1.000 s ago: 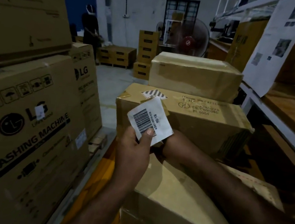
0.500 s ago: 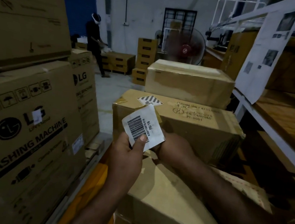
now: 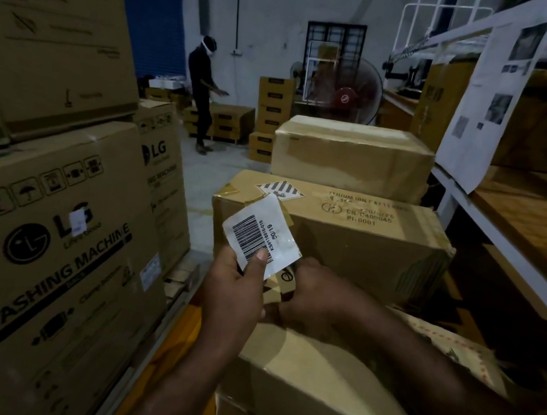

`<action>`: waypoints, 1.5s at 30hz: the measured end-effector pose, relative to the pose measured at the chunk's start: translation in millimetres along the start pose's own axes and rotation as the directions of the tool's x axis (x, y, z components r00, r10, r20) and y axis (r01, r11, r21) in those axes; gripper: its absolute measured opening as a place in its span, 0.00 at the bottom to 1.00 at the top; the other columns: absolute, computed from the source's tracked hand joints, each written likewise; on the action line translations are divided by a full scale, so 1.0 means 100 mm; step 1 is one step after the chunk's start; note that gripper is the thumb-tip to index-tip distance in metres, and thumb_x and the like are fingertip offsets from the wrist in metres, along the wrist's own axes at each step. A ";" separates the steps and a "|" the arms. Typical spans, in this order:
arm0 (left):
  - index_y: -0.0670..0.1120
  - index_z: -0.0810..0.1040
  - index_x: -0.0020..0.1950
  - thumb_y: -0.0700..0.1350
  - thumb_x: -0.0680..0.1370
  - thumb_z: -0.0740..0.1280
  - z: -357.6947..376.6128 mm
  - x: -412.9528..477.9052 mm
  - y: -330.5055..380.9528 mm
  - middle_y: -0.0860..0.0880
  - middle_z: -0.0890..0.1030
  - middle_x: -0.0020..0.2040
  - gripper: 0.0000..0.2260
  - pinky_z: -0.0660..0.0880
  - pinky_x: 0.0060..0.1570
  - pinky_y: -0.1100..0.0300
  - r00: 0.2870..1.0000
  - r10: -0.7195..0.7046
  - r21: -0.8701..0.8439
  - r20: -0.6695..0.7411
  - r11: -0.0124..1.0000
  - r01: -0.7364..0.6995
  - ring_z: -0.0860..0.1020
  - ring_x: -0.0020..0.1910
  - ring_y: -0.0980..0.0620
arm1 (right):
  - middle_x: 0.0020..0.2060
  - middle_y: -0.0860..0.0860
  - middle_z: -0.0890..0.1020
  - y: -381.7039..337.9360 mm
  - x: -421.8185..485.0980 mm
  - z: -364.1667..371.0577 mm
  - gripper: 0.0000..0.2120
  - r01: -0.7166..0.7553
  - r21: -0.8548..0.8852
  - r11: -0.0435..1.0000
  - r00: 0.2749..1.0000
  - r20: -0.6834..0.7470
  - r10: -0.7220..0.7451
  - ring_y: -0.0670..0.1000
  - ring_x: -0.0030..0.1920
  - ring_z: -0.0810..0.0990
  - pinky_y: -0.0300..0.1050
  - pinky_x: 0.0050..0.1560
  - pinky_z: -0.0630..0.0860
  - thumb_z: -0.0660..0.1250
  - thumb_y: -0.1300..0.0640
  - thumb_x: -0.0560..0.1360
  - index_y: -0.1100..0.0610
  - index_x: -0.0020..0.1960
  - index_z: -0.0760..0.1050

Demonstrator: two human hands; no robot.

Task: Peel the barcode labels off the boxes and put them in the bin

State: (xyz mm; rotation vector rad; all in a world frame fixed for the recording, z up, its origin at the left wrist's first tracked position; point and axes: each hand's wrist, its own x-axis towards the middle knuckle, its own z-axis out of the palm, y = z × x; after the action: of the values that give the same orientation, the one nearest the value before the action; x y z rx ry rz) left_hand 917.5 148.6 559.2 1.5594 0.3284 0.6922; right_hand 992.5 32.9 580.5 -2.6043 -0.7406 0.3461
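While stacked cartons (image 3: 330, 242) crowd the dim warehouse, the left hand (image 3: 234, 292) pinches a barcode label (image 3: 260, 235); the right hand's (image 3: 314, 298) grip is unclear.

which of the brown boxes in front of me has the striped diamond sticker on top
The middle box printed with lithium ion batteries text, just beyond the held barcode label. The plain box behind it shows none.
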 end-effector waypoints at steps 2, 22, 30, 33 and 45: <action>0.46 0.77 0.61 0.44 0.80 0.66 0.00 -0.01 0.00 0.50 0.83 0.52 0.10 0.78 0.34 0.68 1.000 0.001 -0.003 0.004 1.000 -0.001 0.82 0.48 0.57 | 0.55 0.43 0.83 0.07 0.10 0.03 0.40 0.068 0.188 0.980 0.997 -0.056 -0.059 0.49 0.49 0.84 0.56 0.53 0.81 0.77 0.33 0.56 0.39 0.65 0.68; 0.42 0.76 0.59 0.44 0.80 0.66 -0.03 0.00 0.03 0.48 0.82 0.50 0.09 0.73 0.30 0.74 0.997 0.061 0.075 -0.053 0.996 -0.057 0.80 0.43 0.59 | 0.57 0.51 0.78 -0.44 -0.71 0.06 0.20 0.164 -0.409 0.898 0.986 0.048 -0.159 0.53 0.58 0.76 0.64 0.67 0.65 0.49 0.42 0.81 0.48 0.59 0.76; 0.46 0.76 0.56 0.45 0.80 0.67 0.02 0.05 0.00 0.49 0.82 0.53 0.06 0.76 0.34 0.72 0.997 0.059 0.130 0.040 0.989 -0.064 0.81 0.51 0.55 | 0.61 0.49 0.78 -0.32 -0.39 0.11 0.16 0.073 -0.311 0.948 0.990 -0.088 -0.105 0.53 0.61 0.76 0.75 0.67 0.58 0.60 0.42 0.74 0.44 0.59 0.76; 0.48 0.76 0.56 0.45 0.80 0.66 0.06 0.02 0.03 0.49 0.82 0.53 0.06 0.76 0.34 0.71 0.997 0.045 0.118 0.065 0.992 -0.052 0.80 0.51 0.55 | 0.70 0.49 0.73 -0.34 -0.39 0.13 0.27 0.072 -0.399 0.914 0.991 -0.079 -0.112 0.54 0.69 0.69 0.76 0.68 0.52 0.67 0.43 0.72 0.45 0.69 0.70; 0.50 0.77 0.53 0.45 0.80 0.67 0.10 0.11 -0.07 0.51 0.83 0.51 0.03 0.76 0.40 0.61 0.995 0.014 0.124 0.104 0.992 -0.027 0.81 0.50 0.52 | 0.77 0.51 0.62 -0.26 -0.35 0.21 0.35 0.125 -0.444 0.887 0.979 -0.090 -0.183 0.58 0.75 0.61 0.76 0.69 0.48 0.63 0.39 0.73 0.45 0.77 0.58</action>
State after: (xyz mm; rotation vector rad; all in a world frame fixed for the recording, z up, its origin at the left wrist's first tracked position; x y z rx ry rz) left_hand 933.3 147.6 554.7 1.7133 0.2841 0.6141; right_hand 944.2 40.6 577.7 -2.9161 -1.0765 -0.0500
